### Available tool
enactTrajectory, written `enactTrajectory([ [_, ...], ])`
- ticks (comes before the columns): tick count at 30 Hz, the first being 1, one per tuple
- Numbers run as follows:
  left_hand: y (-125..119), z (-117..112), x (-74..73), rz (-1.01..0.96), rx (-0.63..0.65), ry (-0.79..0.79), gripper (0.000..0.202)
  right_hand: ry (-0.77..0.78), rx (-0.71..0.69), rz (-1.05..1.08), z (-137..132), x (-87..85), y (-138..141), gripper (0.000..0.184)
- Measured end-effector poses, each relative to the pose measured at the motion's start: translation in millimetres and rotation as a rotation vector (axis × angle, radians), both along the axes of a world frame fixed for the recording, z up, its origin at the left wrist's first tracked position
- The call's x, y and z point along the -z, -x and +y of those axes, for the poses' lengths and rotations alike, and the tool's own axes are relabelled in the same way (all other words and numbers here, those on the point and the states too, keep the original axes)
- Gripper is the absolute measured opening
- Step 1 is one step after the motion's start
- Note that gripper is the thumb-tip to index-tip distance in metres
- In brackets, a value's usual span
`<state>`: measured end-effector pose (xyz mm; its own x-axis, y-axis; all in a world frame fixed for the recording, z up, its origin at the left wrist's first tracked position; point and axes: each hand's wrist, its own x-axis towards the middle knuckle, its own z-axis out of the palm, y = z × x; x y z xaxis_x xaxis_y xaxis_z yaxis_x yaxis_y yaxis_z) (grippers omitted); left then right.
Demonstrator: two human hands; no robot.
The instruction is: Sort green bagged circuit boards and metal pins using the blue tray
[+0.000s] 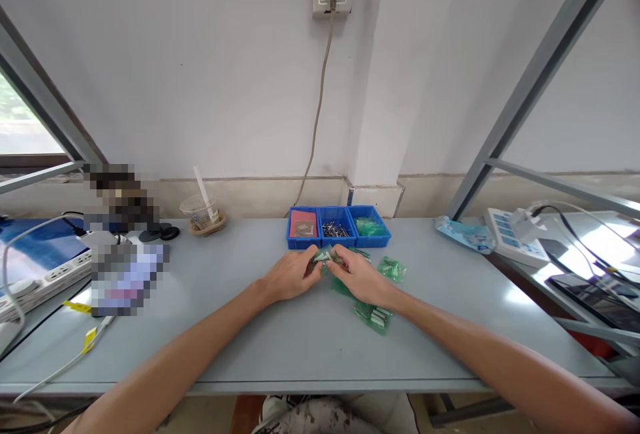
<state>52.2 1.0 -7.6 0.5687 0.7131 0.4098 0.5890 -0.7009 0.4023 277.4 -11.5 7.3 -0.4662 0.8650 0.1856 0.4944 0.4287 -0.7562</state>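
Both hands meet over the grey table, pinching a small green plastic bag with something pale inside. My left hand grips its left side between thumb and fingers. The other side is in the closed fingers of my right hand. Around and under my right hand lie several more green bags; one bag near the wrist shows pale, bar-shaped pieces, and another bag rests to the right. Just behind the hands stand three joined blue bins, holding reddish packets, loose metal pieces and green bags.
A plastic cup with a straw stands at the back left. White power strips and cables lie at the left; another power strip is at the right beside a light-blue packet. Metal frame posts flank the table.
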Motion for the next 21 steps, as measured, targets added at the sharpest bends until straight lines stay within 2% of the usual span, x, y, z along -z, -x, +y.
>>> enactTrajectory([
  [9, -6.6, -4.7, 1.9, -0.189, -0.009, 0.235, 0.029, 0.015, -0.025, 0.06, 10.1, 8.3, -2.8, 0.037],
  [21, -4.5, -6.1, 3.8, -0.359, 0.0, 0.374, 0.032, 0.278, -0.084, 0.248, 9.7, 2.1, -0.9, 0.041],
])
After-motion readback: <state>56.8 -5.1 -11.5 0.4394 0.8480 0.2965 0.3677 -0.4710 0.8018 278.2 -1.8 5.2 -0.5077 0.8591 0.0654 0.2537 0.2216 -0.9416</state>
